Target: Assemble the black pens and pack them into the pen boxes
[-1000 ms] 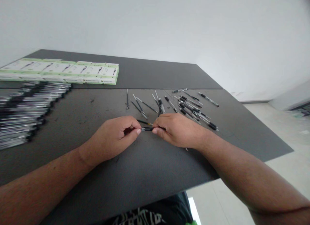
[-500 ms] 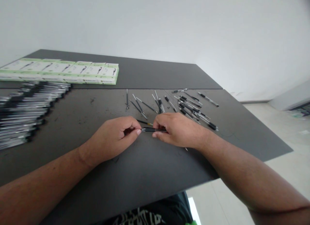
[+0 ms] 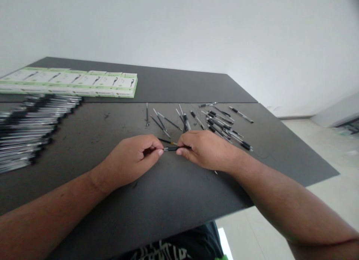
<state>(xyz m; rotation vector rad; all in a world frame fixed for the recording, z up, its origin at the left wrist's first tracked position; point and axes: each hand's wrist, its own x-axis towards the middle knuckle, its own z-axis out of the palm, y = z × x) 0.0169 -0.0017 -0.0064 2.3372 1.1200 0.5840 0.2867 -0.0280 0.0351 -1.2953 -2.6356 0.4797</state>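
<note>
A pen (image 3: 171, 149) with a black grip and a clear end is held level between my two hands, just above the dark table. My left hand (image 3: 140, 155) pinches its clear left end between thumb and forefinger. The fingers of my right hand (image 3: 206, 149) are closed on its dark right part, which they partly hide. Right behind the pen lies a thin dark refill (image 3: 167, 141) with a yellowish band, its right end covered by my right hand. Several loose refills (image 3: 169, 121) lie beyond my hands.
Several pens and pen parts (image 3: 221, 123) are scattered at the right behind my right hand. A large row of pens (image 3: 36, 129) lies at the left. Green and white boxes (image 3: 112, 86) stand at the back left. The dark table (image 3: 168, 200) ends near my lap.
My right thumb and fingers have closed together further on the pen. Its dark right part has tilted up slightly. My left hand has stayed in place.
</note>
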